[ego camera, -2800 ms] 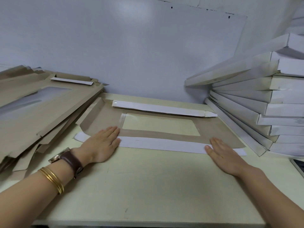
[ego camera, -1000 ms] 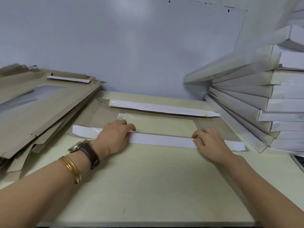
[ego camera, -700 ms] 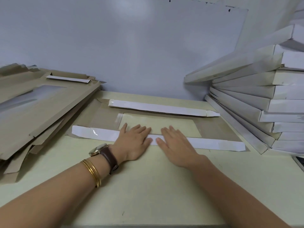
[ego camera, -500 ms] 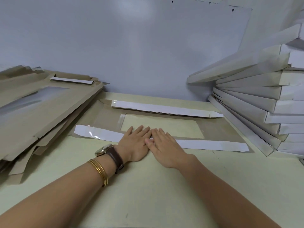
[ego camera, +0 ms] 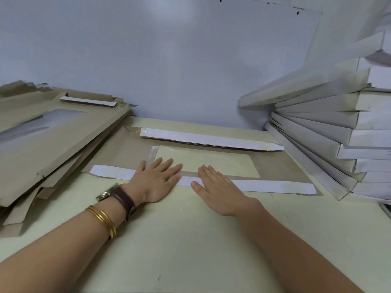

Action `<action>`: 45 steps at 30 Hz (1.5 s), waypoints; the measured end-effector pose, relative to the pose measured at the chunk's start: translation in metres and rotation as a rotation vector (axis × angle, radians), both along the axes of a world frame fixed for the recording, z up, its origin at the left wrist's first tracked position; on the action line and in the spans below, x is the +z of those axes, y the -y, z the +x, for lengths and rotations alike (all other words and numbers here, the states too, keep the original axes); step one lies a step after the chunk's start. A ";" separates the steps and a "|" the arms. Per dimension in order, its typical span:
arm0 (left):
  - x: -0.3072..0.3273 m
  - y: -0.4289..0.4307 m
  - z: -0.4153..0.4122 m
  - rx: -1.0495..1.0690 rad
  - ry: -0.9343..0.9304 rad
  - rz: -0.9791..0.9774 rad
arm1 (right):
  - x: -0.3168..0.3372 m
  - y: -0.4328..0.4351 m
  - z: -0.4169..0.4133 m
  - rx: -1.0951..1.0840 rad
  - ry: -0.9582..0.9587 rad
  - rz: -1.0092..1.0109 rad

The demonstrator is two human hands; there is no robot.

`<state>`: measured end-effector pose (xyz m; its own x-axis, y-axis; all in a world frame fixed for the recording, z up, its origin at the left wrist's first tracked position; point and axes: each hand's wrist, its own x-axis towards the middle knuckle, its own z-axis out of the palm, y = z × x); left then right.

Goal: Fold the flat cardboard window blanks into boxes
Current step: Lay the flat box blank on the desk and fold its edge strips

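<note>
Pressing left hand (ego camera: 155, 180) and right hand (ego camera: 215, 187) flat (fingers straight) on flap (ego camera: 264, 185).

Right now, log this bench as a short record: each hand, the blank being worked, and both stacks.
left hand: flat, fingers straight, pressing the near white flap
right hand: flat beside it, pressing the same flap
blank: lies on the table, window in its middle
far flap: folded over, white side up
flat blanks: piled at left
folded boxes: stacked at right
</note>
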<state>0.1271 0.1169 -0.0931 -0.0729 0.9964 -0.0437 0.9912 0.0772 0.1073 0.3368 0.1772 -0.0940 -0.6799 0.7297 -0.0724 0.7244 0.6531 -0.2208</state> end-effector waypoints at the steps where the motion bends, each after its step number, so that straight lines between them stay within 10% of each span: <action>1: 0.000 0.003 -0.007 0.018 0.001 -0.003 | -0.001 -0.003 0.007 -0.009 0.000 -0.003; 25: -0.002 0.026 -0.077 0.198 0.041 -0.010 | 0.007 -0.054 0.180 -0.360 0.047 -0.021; 45: 0.016 0.022 -0.024 0.137 -0.053 0.313 | 0.018 -0.034 0.159 -0.460 0.204 0.054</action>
<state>0.1028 0.0953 -0.0776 -0.2012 0.9416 0.2698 0.9787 0.1817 0.0957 0.4957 0.2117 -0.0755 -0.2628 0.9569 -0.1240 0.9648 0.2624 -0.0196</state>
